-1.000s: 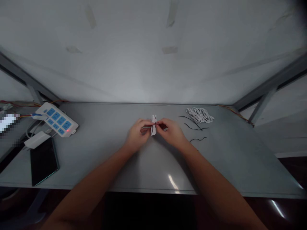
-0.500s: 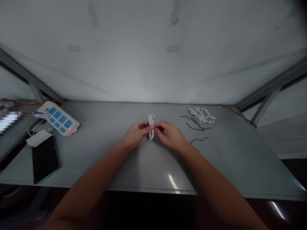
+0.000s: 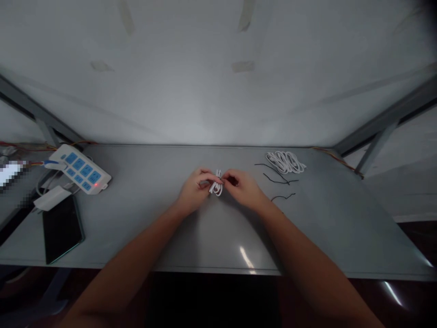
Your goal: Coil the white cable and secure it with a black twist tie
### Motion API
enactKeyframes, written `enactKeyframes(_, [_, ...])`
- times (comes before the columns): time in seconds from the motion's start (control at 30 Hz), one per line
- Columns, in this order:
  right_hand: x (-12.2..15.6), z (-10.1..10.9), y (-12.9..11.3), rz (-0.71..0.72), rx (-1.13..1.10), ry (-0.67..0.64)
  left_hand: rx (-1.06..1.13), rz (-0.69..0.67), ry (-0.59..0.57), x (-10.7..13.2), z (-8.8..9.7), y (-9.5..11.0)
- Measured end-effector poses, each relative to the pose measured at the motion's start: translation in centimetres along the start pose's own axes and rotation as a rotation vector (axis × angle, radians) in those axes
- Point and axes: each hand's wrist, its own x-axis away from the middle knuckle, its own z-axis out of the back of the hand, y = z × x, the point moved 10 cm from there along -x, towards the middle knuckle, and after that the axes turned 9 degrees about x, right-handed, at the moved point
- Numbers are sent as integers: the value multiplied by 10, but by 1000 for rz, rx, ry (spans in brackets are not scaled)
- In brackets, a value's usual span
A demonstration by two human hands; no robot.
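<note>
Near the middle of the table, a coiled white cable (image 3: 216, 188) is bunched into a small bundle. My left hand (image 3: 195, 190) is closed on it, thumb and forefinger pinching its middle. My right hand (image 3: 243, 187) is closed at the bundle's right side, fingertips pressed together by its waist. A thin dark strand shows there, like the black twist ties on the table; most of it is hidden by the fingers. Right of my right hand lie several loose black twist ties (image 3: 278, 180). Behind them rests another coiled white cable (image 3: 286, 162).
On the left stands a white power strip (image 3: 105, 178) with blue sockets and a lit red light. In front of it, a white adapter (image 3: 53, 199) lies over a dark tablet or phone (image 3: 63, 230). Grey metal frame bars rise at both table ends, before a pale wall (image 3: 184, 100).
The cable bundle has tilted and its lower loops now fan out toward me. My left fingers have shifted over its middle. My right fingertips stay at its side.
</note>
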Motion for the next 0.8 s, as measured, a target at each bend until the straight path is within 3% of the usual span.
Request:
enactKeyframes(0.17, [-3, 2, 14, -99, -244, 23, -137, 24, -25, 1, 0, 7])
enactKeyframes(0.37, [2, 9, -1, -49, -204, 33, -202, 203, -143, 3, -5, -21])
enactKeyframes(0.53, [6, 5, -23, 42, -79, -38, 47, 422, 26, 5, 5, -45])
enactKeyframes(0.63, [5, 0, -19, 19, -138, -70, 128, 396, -10, 4, -3, -34])
enactKeyframes(0.8, [1, -14, 10, -113, -319, -118, 124, 221, -106, 0, -10, -10])
